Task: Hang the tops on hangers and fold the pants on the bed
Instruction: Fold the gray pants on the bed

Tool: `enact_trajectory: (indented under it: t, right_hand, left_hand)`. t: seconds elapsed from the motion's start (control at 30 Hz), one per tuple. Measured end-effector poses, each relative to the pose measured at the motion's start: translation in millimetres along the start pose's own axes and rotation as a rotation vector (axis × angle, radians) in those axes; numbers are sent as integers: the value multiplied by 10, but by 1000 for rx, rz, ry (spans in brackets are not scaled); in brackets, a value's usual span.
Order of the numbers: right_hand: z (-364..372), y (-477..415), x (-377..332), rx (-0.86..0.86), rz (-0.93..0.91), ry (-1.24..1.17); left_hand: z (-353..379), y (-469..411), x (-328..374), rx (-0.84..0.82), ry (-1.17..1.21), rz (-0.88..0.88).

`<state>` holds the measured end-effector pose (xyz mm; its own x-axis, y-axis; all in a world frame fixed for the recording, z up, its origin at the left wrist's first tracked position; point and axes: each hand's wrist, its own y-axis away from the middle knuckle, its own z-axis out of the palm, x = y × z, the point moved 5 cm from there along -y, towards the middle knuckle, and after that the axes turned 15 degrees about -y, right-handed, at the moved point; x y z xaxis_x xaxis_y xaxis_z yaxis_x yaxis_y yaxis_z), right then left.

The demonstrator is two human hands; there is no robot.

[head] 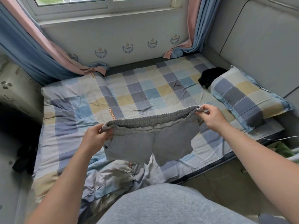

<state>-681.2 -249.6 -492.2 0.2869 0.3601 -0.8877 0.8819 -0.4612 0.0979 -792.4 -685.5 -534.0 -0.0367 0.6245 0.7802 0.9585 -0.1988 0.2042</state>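
Above a bed (84, 101) covered in a checked quilt, a person holds up grey shorts (150, 139) by the elastic waistband, stretched wide. The left hand (95, 136) pinches the waistband's left end, and the right hand (212, 117) pinches its right end. The legs hang down. A black garment (208, 76) lies beside a checked pillow (247, 97).

Soft daylight from the window (71, 0) ahead of me lights the bed (145, 88) evenly; edges bow, lower-left corner blurred and dark.
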Motion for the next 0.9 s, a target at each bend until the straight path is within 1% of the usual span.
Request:
enact_trajectory:
  t: [0.07, 0.1, 0.13, 0.2, 0.27, 0.3, 0.4, 0.47, 0.53, 0.6, 0.67, 0.73, 0.8, 0.9]
  right_hand:
    - [-36, 3, -6, 13, -31, 20]
    - [-38, 14, -15, 6, -40, -9]
    - [-39, 22, -26, 3, -47, -37]
    - [-45, 35, -54, 21, -67, -42]
    - [-43, 23, -83, 49, -84, -22]
    - [-36, 13, -100, 62, -76, -16]
    - [9, -24, -107, 106, 38, -42]
    - [74, -14, -68, 119, 196, -199]
    - [198, 55, -57, 89, 376, -436]
    - [320, 153, -131, 39, 482, -614]
    - [435, 250, -274, -44, 501, -710]
    - [547, 342, -454, -148, 449, -732]
    - [656, 435, -624, -233, 372, -730]
    - [814, 565, -830, -326, 277, -714]
  left_hand:
    - [-62, -39, 52, 94, -187, 82]
    - [-95, -50, 84, 133, -226, 109]
    - [-118, -52, 119, 152, -213, 118]
    - [-138, -27, 209, 132, -37, 72]
    - [-96, -31, 247, 100, 192, -31]
    - [-65, -44, 254, 94, 261, -95]
    - [76, -56, 270, 2, 422, -354]
    - [182, 9, 318, -63, 562, -511]
    - [250, 74, 411, -93, 681, -577]
    - [320, 134, 546, -142, 791, -562]
    - [390, 194, 693, -192, 851, -525]
    - [445, 256, 871, -237, 814, -468]
    - [512, 303, 1073, -276, 718, -364]
    - [622, 375, 1307, -314, 619, -236]
